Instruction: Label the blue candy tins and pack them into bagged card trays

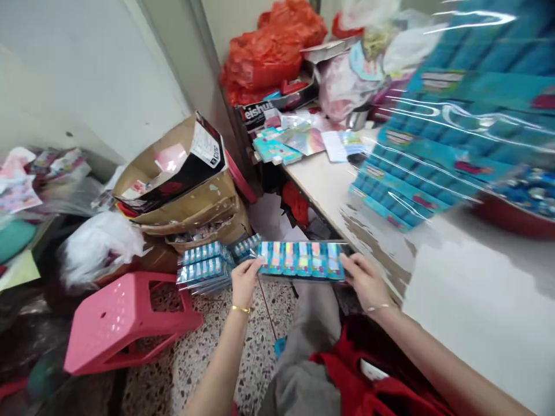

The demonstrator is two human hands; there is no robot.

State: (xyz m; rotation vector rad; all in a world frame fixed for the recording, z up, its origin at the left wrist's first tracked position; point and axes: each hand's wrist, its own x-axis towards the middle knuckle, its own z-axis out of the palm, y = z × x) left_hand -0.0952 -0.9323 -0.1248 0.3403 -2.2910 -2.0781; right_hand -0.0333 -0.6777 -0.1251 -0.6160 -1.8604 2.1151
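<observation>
Between my two hands is a flat, clear plastic pack of small blue cards (299, 260) with shiny pale, pink and yellow patches, held level above the floor. My left hand (245, 280) pinches its left end, thumb on top. At the opposite end, my right hand (364, 277) grips the pack's right edge near the table's side. Left of my left hand, a stack of similar blue packs (206, 266) sits low by the cartons, and another blue pack (247, 245) lies just behind it.
A pink plastic stool (125, 323) lies tipped on the speckled floor. Cardboard boxes (173, 167) are piled behind it. On the right stands a worn white table (485, 289), with clear-wrapped blue sheets (433, 138) looming close, a red bowl (515, 216) and red plastic bags (269, 52).
</observation>
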